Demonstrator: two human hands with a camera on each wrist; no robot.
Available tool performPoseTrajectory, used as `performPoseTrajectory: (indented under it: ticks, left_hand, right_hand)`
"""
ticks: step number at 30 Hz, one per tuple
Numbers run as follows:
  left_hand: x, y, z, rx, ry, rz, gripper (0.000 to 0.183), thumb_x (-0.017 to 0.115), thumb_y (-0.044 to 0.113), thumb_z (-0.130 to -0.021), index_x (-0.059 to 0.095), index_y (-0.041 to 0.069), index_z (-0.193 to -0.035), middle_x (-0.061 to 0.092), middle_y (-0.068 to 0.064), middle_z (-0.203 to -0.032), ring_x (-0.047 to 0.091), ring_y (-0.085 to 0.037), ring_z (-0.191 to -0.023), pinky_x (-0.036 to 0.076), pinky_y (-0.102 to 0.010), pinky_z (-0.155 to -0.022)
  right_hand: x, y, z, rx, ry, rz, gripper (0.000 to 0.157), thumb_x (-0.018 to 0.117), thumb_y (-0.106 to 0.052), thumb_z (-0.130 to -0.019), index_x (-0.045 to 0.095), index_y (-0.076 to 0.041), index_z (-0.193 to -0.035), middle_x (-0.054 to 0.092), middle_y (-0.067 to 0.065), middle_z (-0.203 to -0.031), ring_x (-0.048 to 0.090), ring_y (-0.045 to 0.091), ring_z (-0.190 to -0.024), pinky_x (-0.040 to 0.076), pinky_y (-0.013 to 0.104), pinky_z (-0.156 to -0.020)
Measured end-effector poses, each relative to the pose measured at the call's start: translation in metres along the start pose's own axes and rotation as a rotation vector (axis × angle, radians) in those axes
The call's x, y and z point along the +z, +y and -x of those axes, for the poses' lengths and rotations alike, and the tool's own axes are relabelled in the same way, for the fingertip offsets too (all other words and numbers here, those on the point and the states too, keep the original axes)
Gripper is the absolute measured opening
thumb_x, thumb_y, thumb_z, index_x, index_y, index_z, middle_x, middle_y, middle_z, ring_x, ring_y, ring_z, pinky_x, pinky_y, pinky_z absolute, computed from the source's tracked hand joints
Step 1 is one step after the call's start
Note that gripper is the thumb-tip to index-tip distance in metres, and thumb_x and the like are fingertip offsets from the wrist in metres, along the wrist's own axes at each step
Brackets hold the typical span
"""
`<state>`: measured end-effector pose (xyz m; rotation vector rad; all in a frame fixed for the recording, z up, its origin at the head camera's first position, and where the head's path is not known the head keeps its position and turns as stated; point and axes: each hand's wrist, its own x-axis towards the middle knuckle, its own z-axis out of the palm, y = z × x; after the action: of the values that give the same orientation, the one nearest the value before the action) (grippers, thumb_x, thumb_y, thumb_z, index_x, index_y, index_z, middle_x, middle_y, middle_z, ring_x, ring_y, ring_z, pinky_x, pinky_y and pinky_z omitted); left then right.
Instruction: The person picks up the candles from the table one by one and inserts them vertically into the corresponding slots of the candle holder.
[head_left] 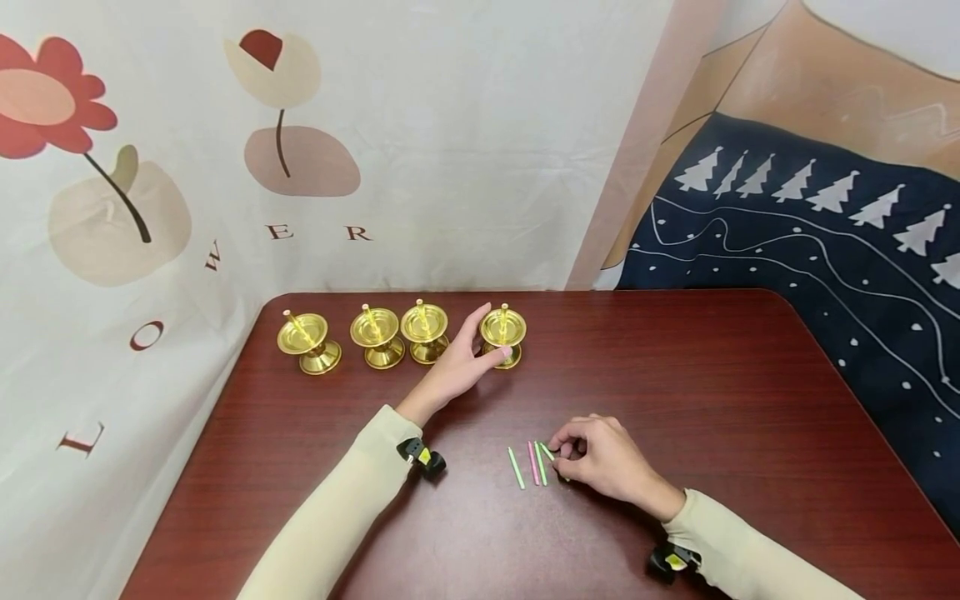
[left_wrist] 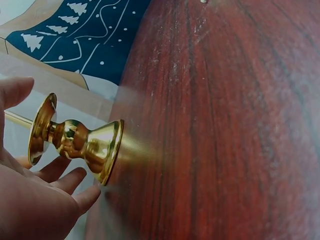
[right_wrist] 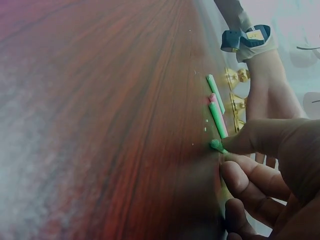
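Right hand [head_left: 603,458] pinches a green stick [head_left: 548,452] between thumb and fingers; two other green sticks [head_left: 516,468] and a pink stick [head_left: 533,463] lie just to its left. Farther off I see the left hand [head_left: 459,365], spread loosely around a brass holder [head_left: 513,334], contact unclear; three more brass holders [head_left: 380,340] stand to its left.

left hand [head_left: 459,364] extends, thumb spread; right hand [head_left: 606,457] pinches.
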<state>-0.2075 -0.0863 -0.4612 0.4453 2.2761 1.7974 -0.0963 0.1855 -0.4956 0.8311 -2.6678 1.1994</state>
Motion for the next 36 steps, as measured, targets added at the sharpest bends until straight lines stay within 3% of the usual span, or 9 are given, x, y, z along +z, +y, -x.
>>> performPoseTrajectory:
  ticks: [5,11,20,29,36]
  left_hand:
    - [0.001,-0.004,-0.003,0.014,0.005,-0.013,0.089,0.074,0.013,-0.106,0.019,0.005,-0.175,0.032,-0.022,-0.176,0.035,-0.037,-0.16,0.031,-0.05,-0.13]
    - [0.002,-0.005,-0.004,0.043,0.017,0.012,0.084,0.072,0.007,-0.106,0.022,0.003,-0.174,0.036,-0.026,-0.172,0.039,-0.041,-0.158,0.033,-0.051,-0.129]
    - [0.004,-0.006,-0.006,0.054,0.028,0.052,0.08,0.068,0.003,-0.107,0.023,0.0,-0.173,0.038,-0.027,-0.171,0.04,-0.04,-0.157,0.03,-0.049,-0.13]
    - [0.009,-0.007,-0.003,0.049,0.023,0.055,0.077,0.067,0.003,-0.108,0.024,0.0,-0.172,0.037,-0.026,-0.172,0.041,-0.04,-0.156,0.032,-0.049,-0.13]
    - [0.012,-0.008,-0.003,0.074,0.003,0.06,0.077,0.066,0.002,-0.108,0.023,-0.002,-0.172,0.036,-0.025,-0.173,0.042,-0.039,-0.156,0.034,-0.05,-0.128]
  right_hand:
    - [-0.012,-0.014,0.001,0.034,-0.071,0.008,0.023,0.096,-0.01,-0.074,0.082,-0.02,-0.088,0.066,-0.021,-0.078,0.059,0.002,-0.072,0.051,0.025,-0.066]
    - [-0.017,-0.014,0.004,0.041,-0.099,0.002,0.025,0.093,-0.002,-0.073,0.082,-0.018,-0.089,0.068,-0.017,-0.078,0.063,0.002,-0.071,0.054,0.024,-0.066]
    - [-0.022,-0.009,0.006,0.046,-0.095,-0.001,0.024,0.083,0.005,-0.074,0.082,-0.016,-0.085,0.069,-0.015,-0.077,0.063,0.0,-0.068,0.055,0.021,-0.061]
    - [-0.024,-0.01,0.007,0.053,-0.093,0.111,0.021,0.078,0.0,-0.071,0.079,-0.019,-0.081,0.062,-0.024,-0.07,0.056,-0.008,-0.064,0.052,0.021,-0.06]
    - [-0.025,-0.006,0.0,0.007,-0.027,0.094,0.022,0.077,0.004,-0.07,0.08,-0.015,-0.081,0.062,-0.021,-0.07,0.058,-0.007,-0.063,0.052,0.018,-0.058]
